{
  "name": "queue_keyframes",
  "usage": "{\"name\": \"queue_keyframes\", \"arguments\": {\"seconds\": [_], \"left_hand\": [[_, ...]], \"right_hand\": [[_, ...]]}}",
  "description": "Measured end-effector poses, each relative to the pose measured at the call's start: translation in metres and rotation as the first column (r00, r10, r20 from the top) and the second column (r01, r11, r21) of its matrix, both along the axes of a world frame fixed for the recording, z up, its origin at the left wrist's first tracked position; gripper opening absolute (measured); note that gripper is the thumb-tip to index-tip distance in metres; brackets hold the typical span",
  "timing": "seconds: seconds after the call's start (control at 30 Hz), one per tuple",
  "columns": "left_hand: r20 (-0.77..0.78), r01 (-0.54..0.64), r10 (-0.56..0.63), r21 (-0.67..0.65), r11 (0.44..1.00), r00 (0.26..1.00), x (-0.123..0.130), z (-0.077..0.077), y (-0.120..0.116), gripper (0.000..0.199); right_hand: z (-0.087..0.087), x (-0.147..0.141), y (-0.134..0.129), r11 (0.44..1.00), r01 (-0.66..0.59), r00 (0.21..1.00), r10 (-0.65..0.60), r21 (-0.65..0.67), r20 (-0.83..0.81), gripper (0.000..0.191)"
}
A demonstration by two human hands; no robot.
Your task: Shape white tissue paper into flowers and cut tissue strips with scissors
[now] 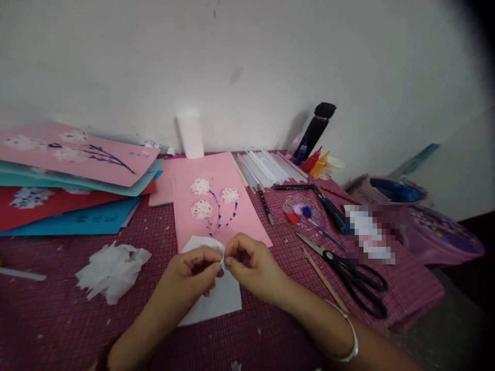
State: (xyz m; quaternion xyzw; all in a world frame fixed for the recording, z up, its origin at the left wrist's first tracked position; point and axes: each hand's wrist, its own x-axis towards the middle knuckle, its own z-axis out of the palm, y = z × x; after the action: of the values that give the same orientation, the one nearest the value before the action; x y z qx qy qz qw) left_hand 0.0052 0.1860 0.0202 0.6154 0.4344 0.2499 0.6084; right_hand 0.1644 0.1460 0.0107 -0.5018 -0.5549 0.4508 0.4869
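Observation:
My left hand and my right hand meet in front of me, thumbs and fingertips pinching a bit of white tissue paper that is mostly hidden between them. Below both hands lies a white paper sheet, overlapping the lower edge of a pink card. On that card are white speckled flower heads with dark blue stems. Left of my left hand rests a crumpled heap of white tissue paper.
Black-handled scissors, a pencil and a paint palette are on the right. Glue sticks, paint bottles and a black flask stand farther back. Stacked decorated cards fill the left; buckets stand beyond the right edge.

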Motion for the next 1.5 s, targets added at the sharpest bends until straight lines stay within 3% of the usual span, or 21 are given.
{"name": "queue_keyframes", "arguments": {"seconds": [0.3,0.43,0.57,0.67,0.9,1.17,1.33,1.5], "left_hand": [[0.026,-0.030,0.029,0.035,0.999,0.999,0.002,0.004,-0.002,0.013],[0.070,-0.065,0.060,0.073,0.995,0.996,-0.001,0.002,-0.002,0.016],[0.059,-0.070,0.063,0.131,0.989,0.996,-0.003,0.003,-0.002,0.016],[0.048,-0.045,0.038,0.165,0.985,0.998,-0.002,0.006,-0.001,0.015],[0.051,-0.052,0.045,0.144,0.988,0.998,-0.005,0.002,-0.002,0.015],[0.211,-0.111,0.107,0.009,0.994,0.972,-0.007,-0.007,-0.002,0.015],[0.068,-0.058,0.046,0.187,0.981,0.997,-0.006,0.000,-0.004,0.019],[0.003,-0.009,0.008,0.248,0.969,1.000,-0.004,0.005,-0.007,0.019]], "right_hand": [[-0.003,0.000,-0.001,0.998,-0.058,0.996,0.057,-0.011,-0.065,0.019],[0.000,-0.002,-0.002,0.997,-0.036,0.996,0.030,-0.067,-0.084,0.012],[0.002,-0.002,-0.003,0.989,-0.119,0.989,0.111,-0.084,-0.094,0.010],[0.003,-0.001,-0.003,0.992,-0.111,0.993,0.108,-0.067,-0.046,0.012],[0.004,0.003,0.000,0.997,0.024,0.996,-0.031,-0.075,-0.081,0.010],[0.004,0.007,0.005,0.981,-0.016,0.972,-0.029,-0.192,-0.231,0.010],[0.006,0.005,0.003,0.988,-0.030,0.974,-0.005,-0.148,-0.227,0.010],[0.000,0.003,-0.001,0.999,0.052,0.997,-0.053,-0.014,-0.051,0.020]]}}
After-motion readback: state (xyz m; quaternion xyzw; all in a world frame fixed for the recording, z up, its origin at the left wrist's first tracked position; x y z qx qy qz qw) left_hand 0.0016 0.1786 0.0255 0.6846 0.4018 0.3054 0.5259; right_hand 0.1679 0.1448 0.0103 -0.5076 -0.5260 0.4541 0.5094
